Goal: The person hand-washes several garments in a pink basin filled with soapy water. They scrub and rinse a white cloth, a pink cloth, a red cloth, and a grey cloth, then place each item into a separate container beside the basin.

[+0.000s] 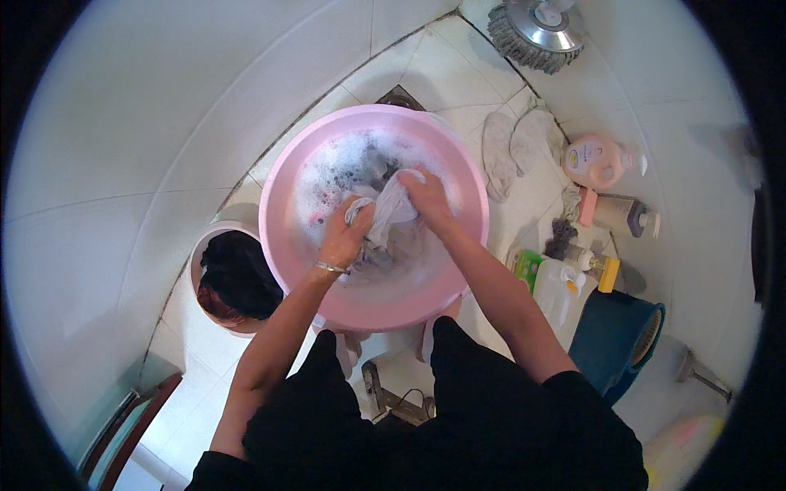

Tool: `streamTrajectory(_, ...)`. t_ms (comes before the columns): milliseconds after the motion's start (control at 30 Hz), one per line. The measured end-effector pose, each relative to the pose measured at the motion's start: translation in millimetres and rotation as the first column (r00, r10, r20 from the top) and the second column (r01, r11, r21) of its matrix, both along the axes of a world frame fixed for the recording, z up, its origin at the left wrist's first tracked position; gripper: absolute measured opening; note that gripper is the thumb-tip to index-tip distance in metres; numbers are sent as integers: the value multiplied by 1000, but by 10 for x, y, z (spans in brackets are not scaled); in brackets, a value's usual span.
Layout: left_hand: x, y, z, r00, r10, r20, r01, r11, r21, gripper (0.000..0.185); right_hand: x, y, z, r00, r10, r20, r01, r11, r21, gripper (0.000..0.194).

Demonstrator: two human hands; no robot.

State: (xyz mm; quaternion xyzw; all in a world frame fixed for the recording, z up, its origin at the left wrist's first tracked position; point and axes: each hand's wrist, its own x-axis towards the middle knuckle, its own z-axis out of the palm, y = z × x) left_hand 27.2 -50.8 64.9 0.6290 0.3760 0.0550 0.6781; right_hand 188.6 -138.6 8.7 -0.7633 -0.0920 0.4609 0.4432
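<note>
A wet white cloth is bunched up between my two hands over a round pink plastic basin. My left hand, with a silver bracelet at the wrist, grips one end of it. Higher and to the right, my right hand pinches another part of the same cloth. Soapy water with white foam fills the basin. Darker fabric shows through the suds behind the hands, and other cloth lies partly under water below them. What lies deeper is hidden.
Left of the basin stands a pink bucket holding dark clothes. Rags lie on the tiles to the right. A pink detergent bottle, a pump bottle, a white jug and a blue container line the right wall.
</note>
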Motion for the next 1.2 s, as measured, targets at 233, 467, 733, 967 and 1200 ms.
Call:
streamTrajectory(233,160,-233,144,848,466,253,-397,874,-281,24,-370,-155,161,677,-133,-724,407,887,218,60)
streamTrajectory(467,-203,161,-420,960,279,7,-162,577,-800,35,-364,0,392,961,-215,-175,275,812,514,50)
streamTrajectory(733,-117,-182,-836,919,300,254,-147,861,-487,52,-954,21,497,542,222,810,-584,793,174,24)
streamTrajectory(967,-257,-42,-511,954,-295,-56,300,937,179,60,-68,94,-234,963,-112,244,69,981,180,27)
streamTrajectory(1200,-203,29,-421,978,-187,-97,192,980,50,59,188,-341,292,674,-272,-687,617,719,320,29)
